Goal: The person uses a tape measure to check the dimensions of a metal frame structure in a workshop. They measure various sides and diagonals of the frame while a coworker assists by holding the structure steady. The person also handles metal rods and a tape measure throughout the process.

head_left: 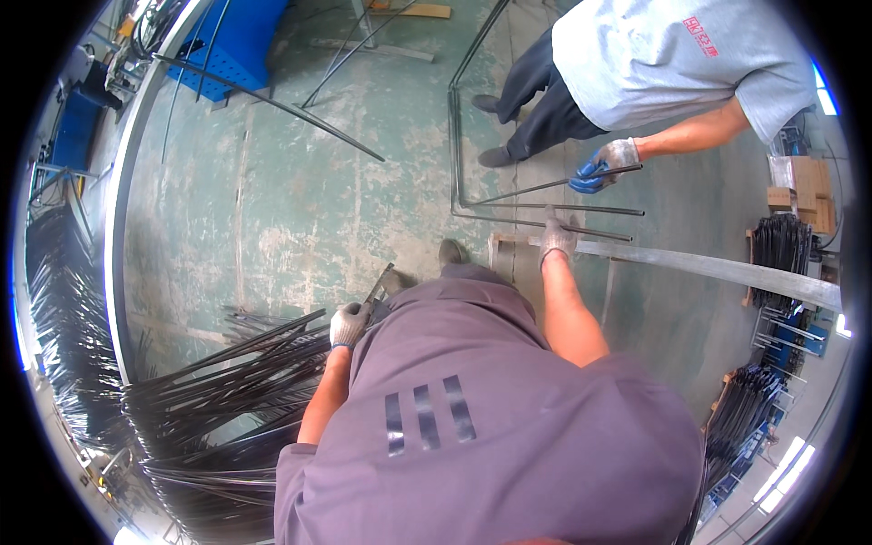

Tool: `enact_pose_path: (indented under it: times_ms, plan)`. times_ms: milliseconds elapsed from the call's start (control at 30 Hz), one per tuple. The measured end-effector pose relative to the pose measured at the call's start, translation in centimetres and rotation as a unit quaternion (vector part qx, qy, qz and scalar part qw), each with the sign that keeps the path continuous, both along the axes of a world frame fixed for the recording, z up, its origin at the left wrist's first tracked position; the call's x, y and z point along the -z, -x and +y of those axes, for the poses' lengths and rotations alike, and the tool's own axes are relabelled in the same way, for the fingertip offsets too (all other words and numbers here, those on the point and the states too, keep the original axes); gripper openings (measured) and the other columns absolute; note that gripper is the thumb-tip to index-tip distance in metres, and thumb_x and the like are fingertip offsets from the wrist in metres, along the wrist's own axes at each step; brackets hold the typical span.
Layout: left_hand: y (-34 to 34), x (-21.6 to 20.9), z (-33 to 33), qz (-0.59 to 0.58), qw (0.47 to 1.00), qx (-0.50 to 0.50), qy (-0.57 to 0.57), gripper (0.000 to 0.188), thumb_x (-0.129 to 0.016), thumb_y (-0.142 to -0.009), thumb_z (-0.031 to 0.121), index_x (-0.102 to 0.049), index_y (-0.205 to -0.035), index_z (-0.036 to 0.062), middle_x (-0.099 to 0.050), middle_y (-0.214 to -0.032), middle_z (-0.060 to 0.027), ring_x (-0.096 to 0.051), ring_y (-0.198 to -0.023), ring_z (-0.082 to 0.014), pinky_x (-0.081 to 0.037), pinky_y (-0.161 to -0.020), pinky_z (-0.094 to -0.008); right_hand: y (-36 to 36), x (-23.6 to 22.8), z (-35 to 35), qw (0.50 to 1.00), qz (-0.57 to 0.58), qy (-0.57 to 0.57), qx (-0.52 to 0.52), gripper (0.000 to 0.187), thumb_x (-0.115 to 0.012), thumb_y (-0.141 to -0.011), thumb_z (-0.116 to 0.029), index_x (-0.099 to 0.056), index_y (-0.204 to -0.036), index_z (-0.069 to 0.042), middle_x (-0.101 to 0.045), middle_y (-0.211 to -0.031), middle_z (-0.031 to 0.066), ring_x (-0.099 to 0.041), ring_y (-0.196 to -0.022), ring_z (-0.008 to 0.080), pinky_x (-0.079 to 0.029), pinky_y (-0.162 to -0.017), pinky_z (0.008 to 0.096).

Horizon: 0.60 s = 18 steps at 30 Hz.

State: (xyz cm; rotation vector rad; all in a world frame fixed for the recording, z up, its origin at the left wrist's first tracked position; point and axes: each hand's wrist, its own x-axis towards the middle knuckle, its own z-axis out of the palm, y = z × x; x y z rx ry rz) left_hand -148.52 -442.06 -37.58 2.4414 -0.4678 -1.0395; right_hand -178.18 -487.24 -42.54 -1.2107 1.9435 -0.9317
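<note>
My right hand (557, 240), in a light knit glove, is closed around the straight ends of long, thin black bent tubes (595, 211). The tubes run left, turn a corner and stretch away toward the far side. My left hand (348, 324), also gloved, grips a narrow dark metal piece (379, 281) beside my left hip; its exact kind is unclear. Across from me, a co-worker's hand (597, 173) in a blue-palmed glove holds another tube end of the same bent bundle. How many tubes my right fingers enclose is hidden.
A large heap of black rods (227, 381) lies at my left. A pale metal beam (699, 261) extends rightward from near my right hand. Loose long bars (300, 111) cross before a blue perforated bin (238, 45). Bundled black parts (781, 250) stand at right near cardboard boxes (811, 186).
</note>
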Motion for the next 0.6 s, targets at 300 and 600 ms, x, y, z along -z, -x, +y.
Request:
enact_pose_path:
  times_ms: [300, 600]
  plan:
    - [-1.4, -3.5, -2.0, 0.0, 1.0, -0.018, 0.002, 0.053, -0.065, -0.095, 0.052, -0.078, -0.099, 0.0009, -0.074, -0.094, -0.0273, -0.075, -0.094, -0.0441, -0.057, -0.085, -0.0473, -2.9, -6.9, -1.3, 0.99, -0.096, -0.039, -0.099, 0.046, -0.072, -0.104, -0.043, -0.072, -0.128, -0.004, -0.075, -0.125, 0.0078, -0.066, -0.116, 0.0193, -0.049, -0.105, 0.0362]
    - [-0.5, -0.8, -0.8, -0.009, 1.0, 0.006, -0.016, 0.05, -0.068, -0.096, 0.052, -0.081, -0.1, 0.0038, -0.078, -0.091, -0.0215, -0.078, -0.091, -0.0376, -0.059, -0.083, -0.0435, -5.2, -10.1, 4.6, 0.9, 0.157, -0.1, -0.395, 0.062, -0.046, -0.109, -0.067, -0.073, -0.12, -0.012, -0.076, -0.116, 0.0236, -0.071, -0.11, 0.0433, -0.054, -0.094, 0.0503]
